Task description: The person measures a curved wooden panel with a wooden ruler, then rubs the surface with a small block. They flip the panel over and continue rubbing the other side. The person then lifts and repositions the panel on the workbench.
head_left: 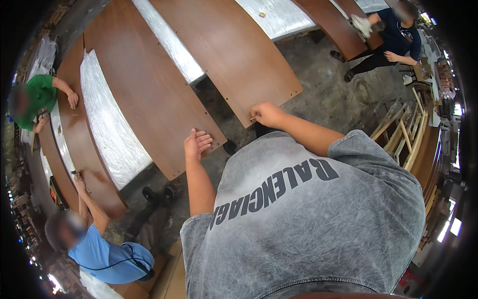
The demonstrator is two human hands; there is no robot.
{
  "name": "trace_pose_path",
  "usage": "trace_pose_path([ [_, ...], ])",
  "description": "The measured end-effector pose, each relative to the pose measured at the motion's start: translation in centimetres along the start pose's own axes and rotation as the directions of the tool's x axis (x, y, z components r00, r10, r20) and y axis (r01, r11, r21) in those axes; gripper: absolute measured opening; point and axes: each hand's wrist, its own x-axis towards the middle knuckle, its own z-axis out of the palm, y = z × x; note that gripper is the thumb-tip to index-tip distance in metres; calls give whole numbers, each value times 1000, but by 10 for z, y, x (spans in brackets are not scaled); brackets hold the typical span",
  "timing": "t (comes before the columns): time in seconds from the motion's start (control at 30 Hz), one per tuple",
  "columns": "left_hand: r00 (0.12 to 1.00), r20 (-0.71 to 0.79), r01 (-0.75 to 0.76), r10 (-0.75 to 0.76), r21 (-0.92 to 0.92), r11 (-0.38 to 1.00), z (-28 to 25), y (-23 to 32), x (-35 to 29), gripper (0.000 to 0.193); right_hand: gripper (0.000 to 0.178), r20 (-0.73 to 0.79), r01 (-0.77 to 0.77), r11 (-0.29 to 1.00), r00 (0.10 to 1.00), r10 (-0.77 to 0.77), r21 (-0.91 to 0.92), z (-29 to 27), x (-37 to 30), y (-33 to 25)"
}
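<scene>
My right hand (269,115) is closed in a pinch at the near left corner of a long brown wooden panel (239,60). A small pale bit shows at its fingertips, too small to name, by the holes along the panel's near end. My left hand (197,143) has its fingers stretched out, palm partly turned up, over the near right corner of a second brown panel (159,104). Nothing shows in it. Small dark holes dot the edges of both panels. Between these panels runs a gap, with a plastic-wrapped stack (172,42) farther back.
Another wrapped stack (109,119) and more brown panels (87,119) lie to the left. People in green (37,102) and blue (107,256) work there with their hands at the panels. Far right, a person in dark clothes (398,37) holds a white cloth near wooden frames (406,132).
</scene>
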Motion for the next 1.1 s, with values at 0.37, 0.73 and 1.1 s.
trace_pose_path([
  [0.37,988,118,-82,98,-133,988,-15,-13,30,51,20,221,271,902,954,-204,-337,26,16,20],
  [0.73,995,64,-73,80,-114,991,-12,-13,19,54,20,189,163,904,977,-94,-394,11,12,0],
  [1.1,993,25,-113,117,-111,987,-8,-16,14,52,34,233,160,875,971,-56,-457,-1,-6,-18],
])
